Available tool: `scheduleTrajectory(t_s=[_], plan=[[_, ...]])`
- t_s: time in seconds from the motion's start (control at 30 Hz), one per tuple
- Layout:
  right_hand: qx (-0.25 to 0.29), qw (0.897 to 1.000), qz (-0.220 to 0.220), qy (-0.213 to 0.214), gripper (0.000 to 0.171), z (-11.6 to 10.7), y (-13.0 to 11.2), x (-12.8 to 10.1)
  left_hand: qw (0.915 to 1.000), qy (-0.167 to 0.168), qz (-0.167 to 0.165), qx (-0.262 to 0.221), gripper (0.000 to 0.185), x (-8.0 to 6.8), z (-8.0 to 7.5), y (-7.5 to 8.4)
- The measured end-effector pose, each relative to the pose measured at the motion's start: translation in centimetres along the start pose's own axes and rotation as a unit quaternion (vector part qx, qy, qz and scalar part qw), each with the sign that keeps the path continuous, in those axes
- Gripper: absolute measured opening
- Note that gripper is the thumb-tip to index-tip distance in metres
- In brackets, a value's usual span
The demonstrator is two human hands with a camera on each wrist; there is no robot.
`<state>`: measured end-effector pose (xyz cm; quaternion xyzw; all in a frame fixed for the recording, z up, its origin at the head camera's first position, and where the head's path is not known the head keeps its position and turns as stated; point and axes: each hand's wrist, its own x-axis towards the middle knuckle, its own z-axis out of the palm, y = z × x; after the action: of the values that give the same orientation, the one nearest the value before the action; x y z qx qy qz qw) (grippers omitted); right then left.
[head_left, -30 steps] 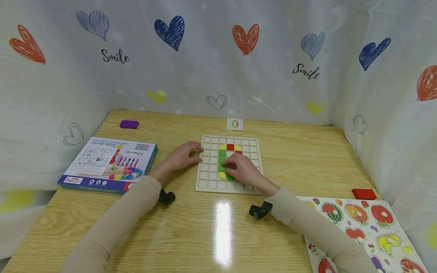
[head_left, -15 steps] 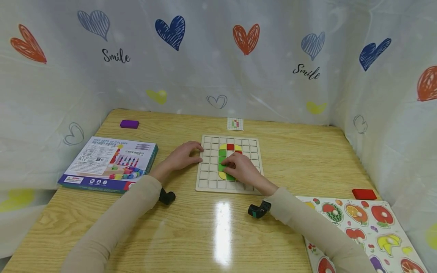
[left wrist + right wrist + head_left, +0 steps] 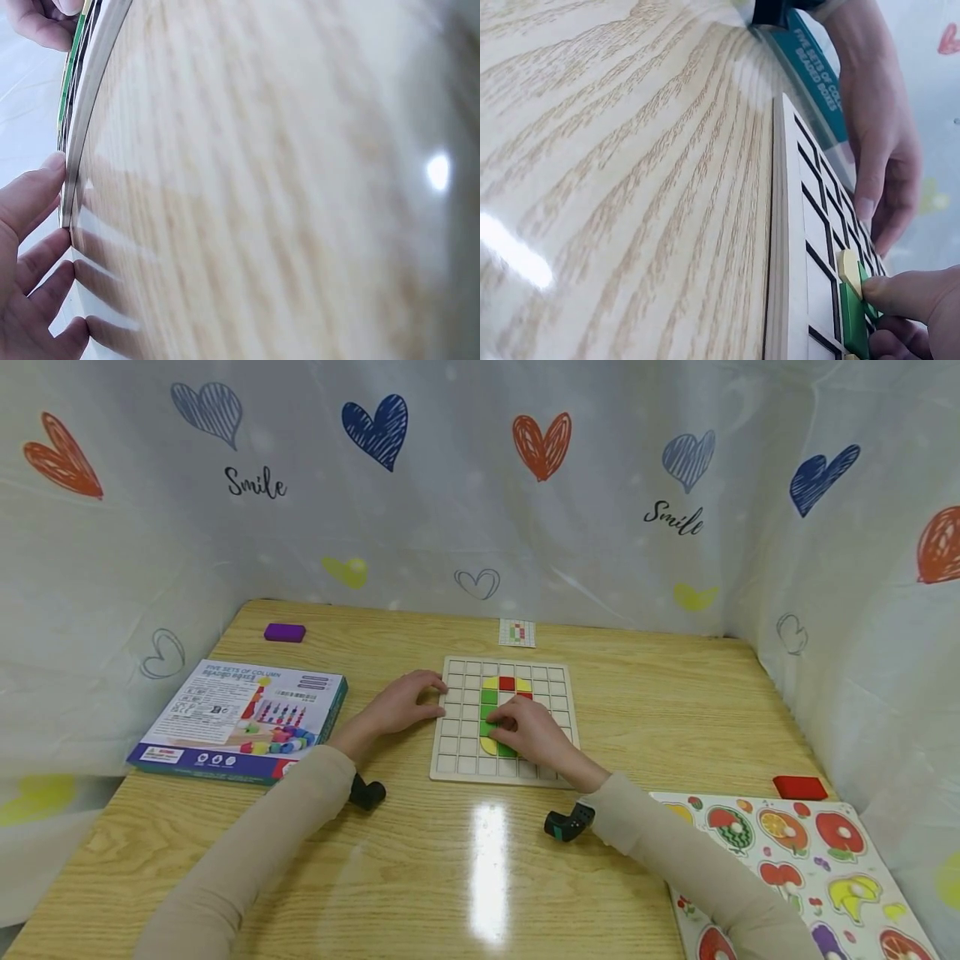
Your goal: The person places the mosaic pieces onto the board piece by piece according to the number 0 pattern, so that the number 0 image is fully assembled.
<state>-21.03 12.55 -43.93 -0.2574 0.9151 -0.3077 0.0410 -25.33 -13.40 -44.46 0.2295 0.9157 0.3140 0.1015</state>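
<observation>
A pale wooden grid board (image 3: 457, 766) lies on the table, with green, red and yellow pieces forming a ring in its cells. My right hand (image 3: 534, 731) is over the middle of the board and covers part of the ring. Its thumb and fingers pinch a green tile (image 3: 868, 306) in the left column. Beside that tile are a yellow rounded piece (image 3: 849, 268) and another green tile (image 3: 853, 322). My left hand (image 3: 401, 702) rests at the board's left edge, fingers loosely spread; the left wrist view shows its thumb (image 3: 45, 184) and fingertips touching the rim.
Behind the board lies a small pattern card (image 3: 517, 633). To the left are a boxed bead set (image 3: 240, 718) and a purple block (image 3: 284, 633). At right, a fruit puzzle board (image 3: 810, 860) lies partly under the right sleeve, near a red block (image 3: 800, 787). A printed curtain (image 3: 465, 510) surrounds the table.
Almost nothing moves. The right wrist shifts very slightly left, while its fingers stay at the same green tile. The left hand keeps its place at the board's edge.
</observation>
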Motion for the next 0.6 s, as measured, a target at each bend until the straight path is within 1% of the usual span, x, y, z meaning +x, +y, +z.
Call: scheduleTrajectory(t_s=[0.13, 0.37, 0.43, 0.6], plan=[[0.005, 1.000, 0.010, -0.003, 0.019, 0.09, 0.09, -0.06, 1.0000, -0.002, -0.001, 0.004, 0.036, 0.02, 0.02, -0.05], [0.015, 1.000, 0.013, -0.002, 0.019, 0.13, 0.11, -0.21, 1.0000, -0.001, -0.002, 0.002, 0.036, -0.06, 0.06, 0.00], [0.018, 1.000, 0.013, 0.003, 0.019, 0.15, 0.16, -0.25, 1.0000, 0.000, -0.001, 0.002, 0.036, -0.07, 0.08, -0.02], [0.049, 0.998, 0.021, 0.022, 0.022, -0.14, 0.79, -0.65, 1.0000, -0.003, 0.006, 0.005, 0.038, -0.18, -0.03, 0.01]])
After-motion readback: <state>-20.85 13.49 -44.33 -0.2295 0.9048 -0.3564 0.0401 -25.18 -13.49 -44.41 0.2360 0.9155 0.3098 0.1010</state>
